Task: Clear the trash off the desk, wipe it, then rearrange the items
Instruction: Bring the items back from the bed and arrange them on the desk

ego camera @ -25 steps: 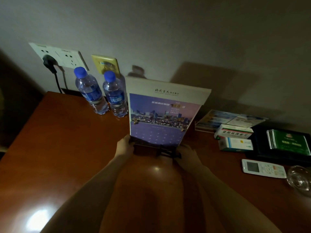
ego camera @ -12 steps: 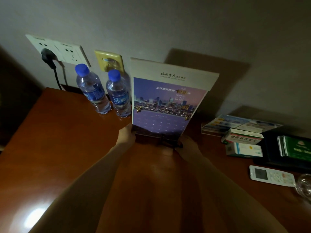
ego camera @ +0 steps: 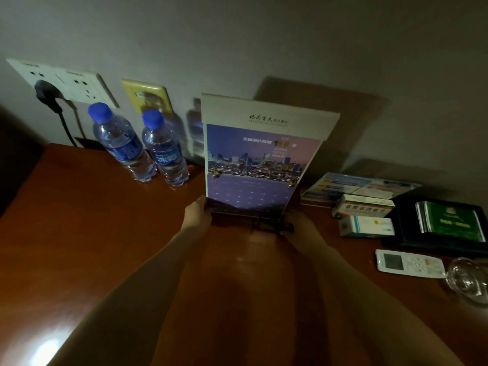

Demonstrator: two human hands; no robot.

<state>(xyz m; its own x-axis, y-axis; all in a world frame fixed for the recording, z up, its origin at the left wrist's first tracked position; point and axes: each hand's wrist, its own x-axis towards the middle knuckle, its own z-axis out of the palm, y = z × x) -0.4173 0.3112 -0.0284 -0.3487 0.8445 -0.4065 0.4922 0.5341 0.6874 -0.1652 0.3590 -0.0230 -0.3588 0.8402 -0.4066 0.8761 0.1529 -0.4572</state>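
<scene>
Pushed wallward, placard (ego camera: 260,165) seemingly held by both hands, bottles (ego camera: 142,149) beside.

Single head cam, wide-angle, looking fwd and down from above the desk (ego camera: 79,233) toward the wall (ego camera: 264,35). Close in: forearms enter from the bottom edge, the wall fills the top half of frame. Edges bend w/ lens distortion. No 2nd view to share.
</scene>
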